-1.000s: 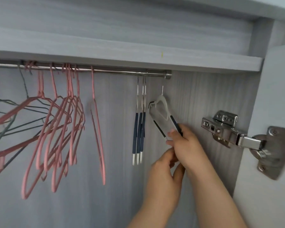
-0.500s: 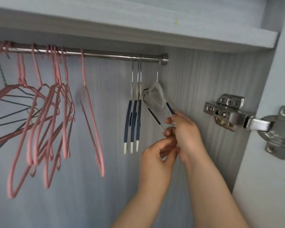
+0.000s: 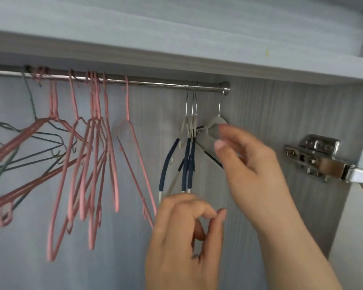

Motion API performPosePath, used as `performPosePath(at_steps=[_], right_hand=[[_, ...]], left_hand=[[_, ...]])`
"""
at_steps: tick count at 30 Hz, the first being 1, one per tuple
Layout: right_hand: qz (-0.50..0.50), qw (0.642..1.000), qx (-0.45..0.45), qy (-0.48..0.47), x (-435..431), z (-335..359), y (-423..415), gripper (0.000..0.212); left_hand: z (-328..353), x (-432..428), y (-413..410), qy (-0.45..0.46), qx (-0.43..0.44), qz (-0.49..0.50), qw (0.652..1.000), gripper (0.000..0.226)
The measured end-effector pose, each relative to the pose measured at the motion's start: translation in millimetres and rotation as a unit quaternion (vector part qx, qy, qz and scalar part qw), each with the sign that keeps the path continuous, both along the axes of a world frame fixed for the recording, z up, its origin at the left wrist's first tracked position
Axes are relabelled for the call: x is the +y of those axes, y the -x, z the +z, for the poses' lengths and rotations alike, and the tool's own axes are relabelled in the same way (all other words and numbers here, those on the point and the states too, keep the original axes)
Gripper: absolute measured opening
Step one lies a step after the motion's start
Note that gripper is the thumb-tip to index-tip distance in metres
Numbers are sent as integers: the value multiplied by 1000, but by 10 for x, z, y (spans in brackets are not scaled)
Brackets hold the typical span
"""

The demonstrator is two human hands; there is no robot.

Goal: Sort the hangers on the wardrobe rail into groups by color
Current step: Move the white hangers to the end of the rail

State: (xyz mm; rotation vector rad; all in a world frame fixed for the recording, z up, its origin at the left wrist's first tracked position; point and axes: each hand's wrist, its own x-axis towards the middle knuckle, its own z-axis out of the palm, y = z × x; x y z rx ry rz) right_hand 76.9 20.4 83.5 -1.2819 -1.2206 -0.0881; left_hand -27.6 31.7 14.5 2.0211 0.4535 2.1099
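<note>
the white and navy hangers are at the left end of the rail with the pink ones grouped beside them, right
Not quite: the head view shows the white and navy hangers at the right end of the rail, near its end cap. The pink hangers are grouped beside them, as you say.
</note>
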Motion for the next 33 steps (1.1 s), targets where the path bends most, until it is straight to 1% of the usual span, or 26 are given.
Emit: performPosePath(at_steps=[1,2,3,4,7,10,14,16,18,21,23,24,27,30,33], right_hand=[[38,997,41,45,89,14,39,43],[52,993,62,87,180,7,63,50],[59,988,82,116,269,-16,70,54],[72,982,110,132,339,-40,82,55],[116,961,190,161,471,-141,113,51],[141,950,230,157,532,-203,132,46],[177,942,238,160,609,-223,128,38],[192,937,241,164,629,-215,153,32],[196,943,227,146,646,-208,170,9],[142,968,178,103,668,-177,129,25],[110,978,162,73,697,-158,78,30],[102,980,160,61,710,-143,59,31],[92,983,149,45,763,-122,19,33],[75,984,153,48,828,-83,-24,36],[93,971,209,70,910,-26,-111,31]], left_hand=[[40,-21,36,1,-5,3,1000,12],[65,-30,62,7,-5,-2,1000,12],[84,-23,74,20,2,-5,1000,16],[96,-2,83,36,20,-3,999,24],[67,131,55,73,112,20,991,44],[18,244,28,85,168,27,982,45],[13,294,29,112,163,40,979,50],[46,296,41,107,146,47,982,53],[84,307,41,111,153,47,981,54],[115,337,-16,129,191,57,971,47],[124,372,-80,103,217,91,966,46],[134,377,-119,106,233,88,963,48],[134,397,-202,189,272,15,943,57],[131,451,-258,194,277,15,941,59],[185,491,-353,197,304,41,931,63]])
